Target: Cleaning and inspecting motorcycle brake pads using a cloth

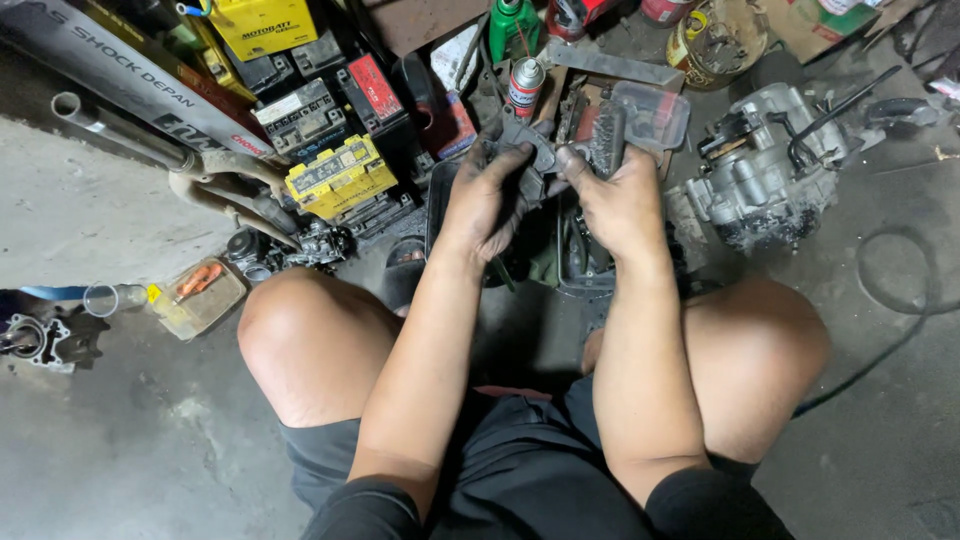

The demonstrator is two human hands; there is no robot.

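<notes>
- greasy dark metal fills both hands: the left hand and right hand meet over a small grimy engine part, held up in front of the knees above the concrete floor.
- left hand is wrapped around the part from below, fingers curled, thumb pressing on its top edge; right hand pinches the part's right side with thumb and forefinger, other fingers folded. exactly what the part is cannot be told under the grime.
- under the hands sits a dark tray with more parts in it; a clear plastic box lies just beyond the right hand.
- a spray can stands just behind the part, a grey engine block lies to the right, and yellow batteries are stacked to the left.
- risk, as a judgement: oily fingers could slip and the part could drop into the tray or onto the floor, chipping an edge or scattering small pieces among the clutter.
- an elbow or knee shifting could knock the spray can or the box.
</notes>
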